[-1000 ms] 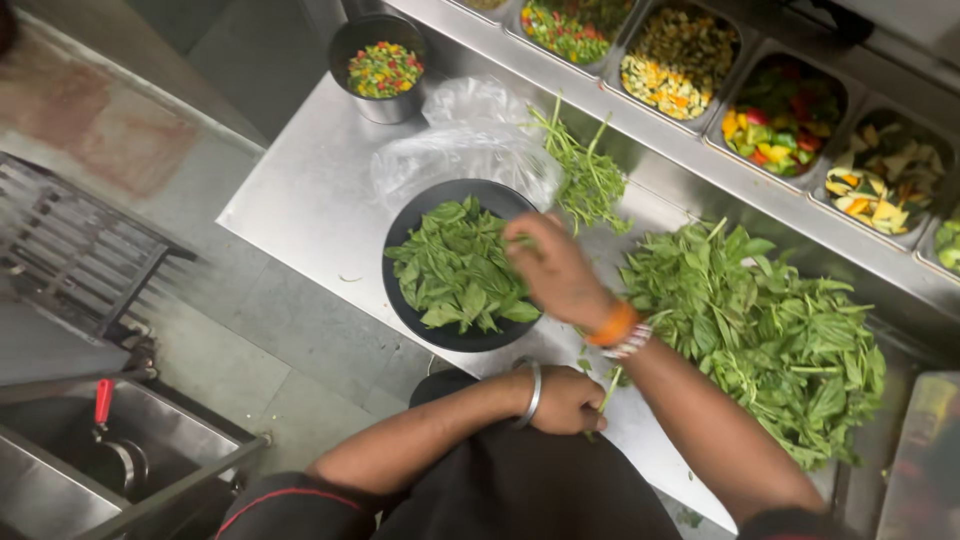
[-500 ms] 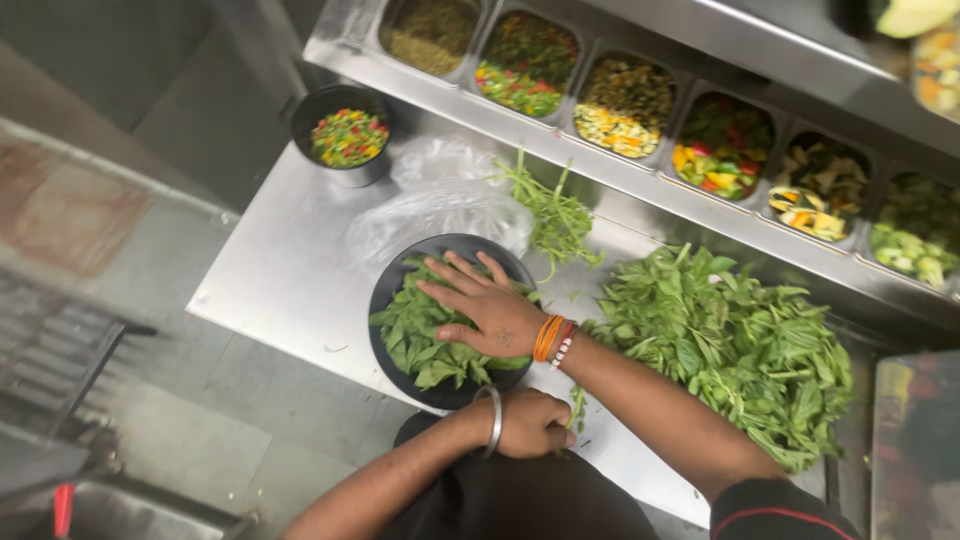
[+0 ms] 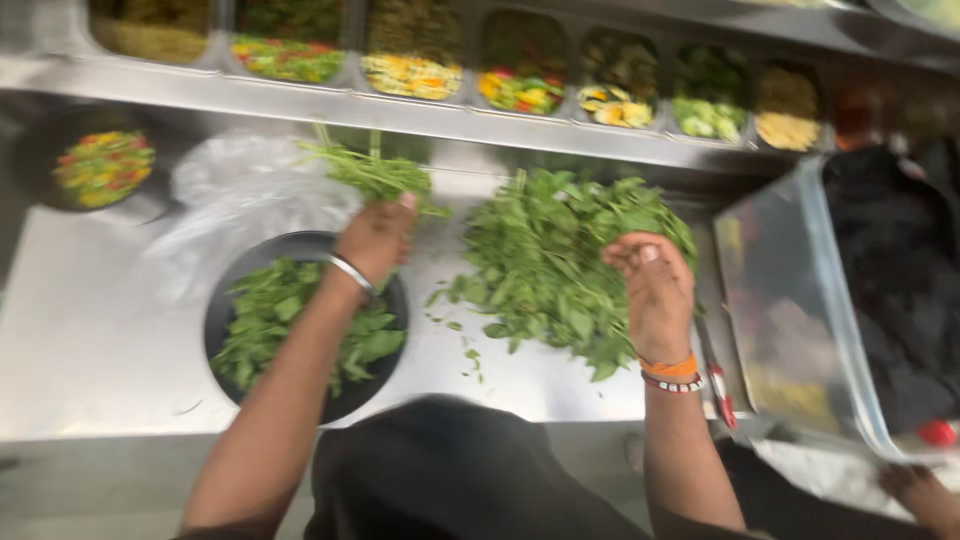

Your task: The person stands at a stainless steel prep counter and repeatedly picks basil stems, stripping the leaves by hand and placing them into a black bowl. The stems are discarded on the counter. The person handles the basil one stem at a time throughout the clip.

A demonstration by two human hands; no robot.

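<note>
On a steel counter [image 3: 90,340], a pile of leafy green herbs [image 3: 560,260] lies at centre. The right hand [image 3: 655,285] rests on the pile's right edge, fingers curled loosely; whether they grip leaves cannot be told through the blur. Left of the pile, the left hand [image 3: 375,240] is closed around a bunch of stripped stems [image 3: 375,175], above a dark round bowl of picked leaves [image 3: 300,325]. Crumpled clear plastic [image 3: 240,200] lies behind the bowl. Trays of chopped vegetables [image 3: 415,75] line the back.

Even indoor light, heavy motion blur (edges worst), steel counter [image 3: 90,340] glare.
</note>
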